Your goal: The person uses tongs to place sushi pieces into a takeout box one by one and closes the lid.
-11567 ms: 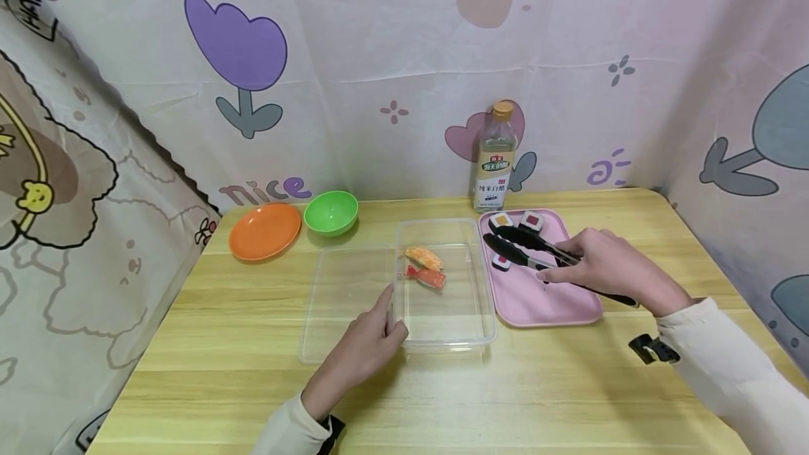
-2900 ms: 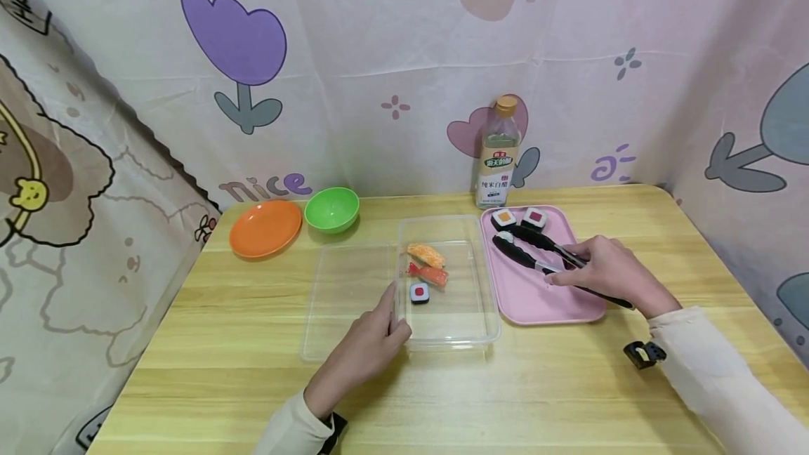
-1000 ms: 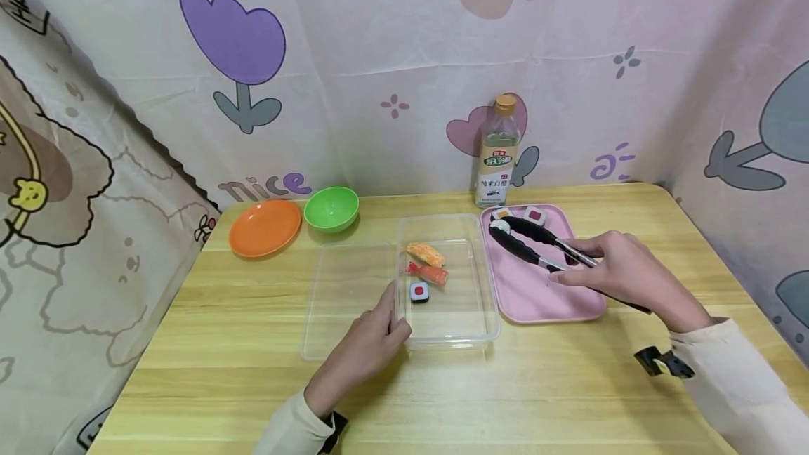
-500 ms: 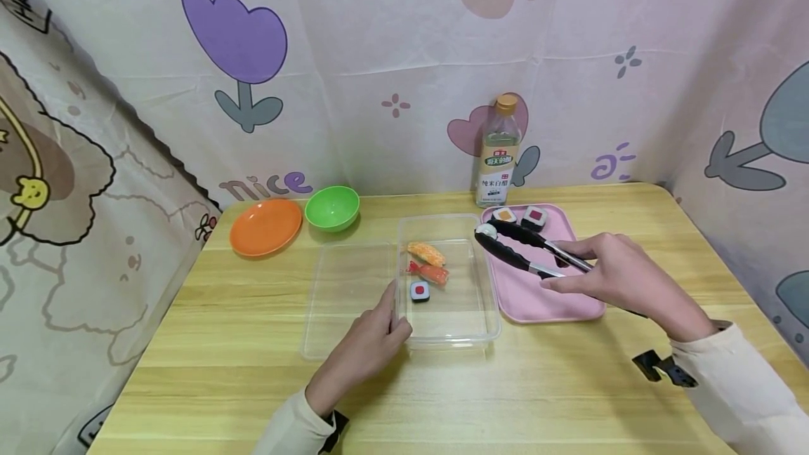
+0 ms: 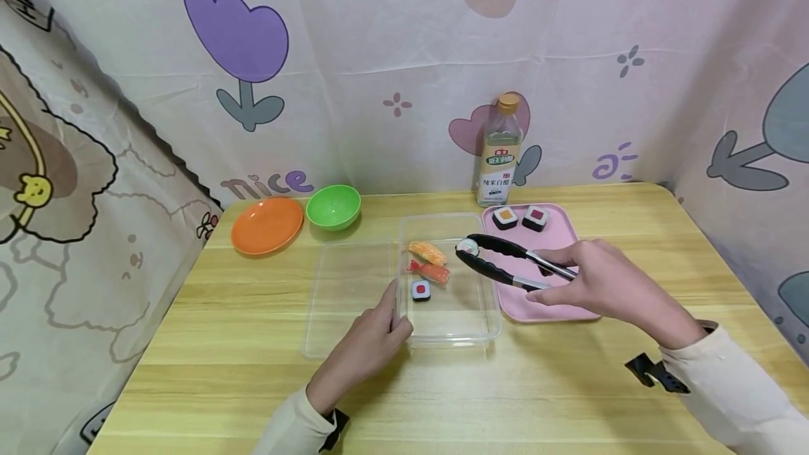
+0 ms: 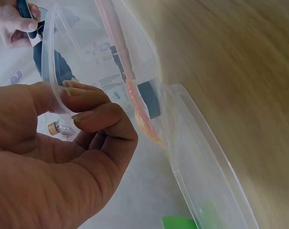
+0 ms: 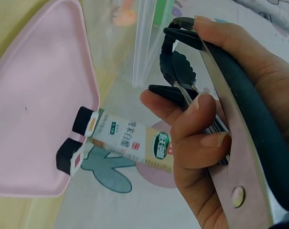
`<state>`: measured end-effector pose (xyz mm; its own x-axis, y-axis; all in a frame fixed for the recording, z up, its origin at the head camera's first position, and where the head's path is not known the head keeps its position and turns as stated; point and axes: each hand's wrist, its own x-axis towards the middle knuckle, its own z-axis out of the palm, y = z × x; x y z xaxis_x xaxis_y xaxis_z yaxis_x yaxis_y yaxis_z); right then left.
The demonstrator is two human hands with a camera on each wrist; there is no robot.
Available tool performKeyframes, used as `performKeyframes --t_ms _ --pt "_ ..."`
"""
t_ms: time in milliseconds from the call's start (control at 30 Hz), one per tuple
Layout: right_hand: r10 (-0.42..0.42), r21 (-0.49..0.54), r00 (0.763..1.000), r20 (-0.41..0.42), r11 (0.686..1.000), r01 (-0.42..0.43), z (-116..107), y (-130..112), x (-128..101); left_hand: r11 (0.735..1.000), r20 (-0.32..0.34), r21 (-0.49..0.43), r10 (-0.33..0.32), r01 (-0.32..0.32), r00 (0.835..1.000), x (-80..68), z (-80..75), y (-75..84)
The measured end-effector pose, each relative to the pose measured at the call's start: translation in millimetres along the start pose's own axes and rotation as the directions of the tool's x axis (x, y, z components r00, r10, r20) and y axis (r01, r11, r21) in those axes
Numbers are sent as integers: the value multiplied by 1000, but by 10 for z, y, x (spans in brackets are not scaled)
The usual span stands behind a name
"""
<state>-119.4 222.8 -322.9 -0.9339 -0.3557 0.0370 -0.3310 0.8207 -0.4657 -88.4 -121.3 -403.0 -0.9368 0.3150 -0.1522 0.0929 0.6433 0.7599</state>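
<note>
My left hand [image 5: 363,346] pinches the left rim of a clear plastic container [image 5: 451,340], thumb and fingers on its edge in the left wrist view. Inside lie an orange nigiri [image 5: 427,253], a shrimp nigiri [image 5: 435,273] and a sushi roll with a red centre [image 5: 420,291]. My right hand [image 5: 597,283] grips black-tipped tongs [image 5: 485,269]. Between the tong tips, above the container's right side, is a whitish sushi roll [image 5: 468,246]; its top is hard to make out. Two more rolls, one orange-centred [image 5: 505,217] and one dark-red-centred [image 5: 536,218], sit on the pink tray [image 5: 537,307].
A clear lid [image 5: 344,300] lies left of the container. Behind stand an orange plate [image 5: 267,227], a green bowl [image 5: 333,208] and a vinegar bottle [image 5: 499,163], the bottle close behind the tray. A patterned cloth [image 5: 354,34] hangs along the table's back edge.
The red-centred roll has come into the container since the oldest frame. Over the last second the tongs have carried the whitish roll left, from the tray to above the container. My left hand stays put.
</note>
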Motion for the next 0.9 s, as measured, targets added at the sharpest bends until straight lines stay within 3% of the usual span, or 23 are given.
performKeyframes --t_ms 433,700,900 --pt "-77 38 993 85 997 74 139 -204 129 1000 0 -17 0 0 1000 3 -2 -15" --pt "-59 42 988 143 998 54 183 -317 182 1000 7 -16 -13 13 1000 3 5 -18" --pt "-111 16 980 163 994 110 213 -354 224 1000 -9 -1 10 -10 1000 -1 2 -19"
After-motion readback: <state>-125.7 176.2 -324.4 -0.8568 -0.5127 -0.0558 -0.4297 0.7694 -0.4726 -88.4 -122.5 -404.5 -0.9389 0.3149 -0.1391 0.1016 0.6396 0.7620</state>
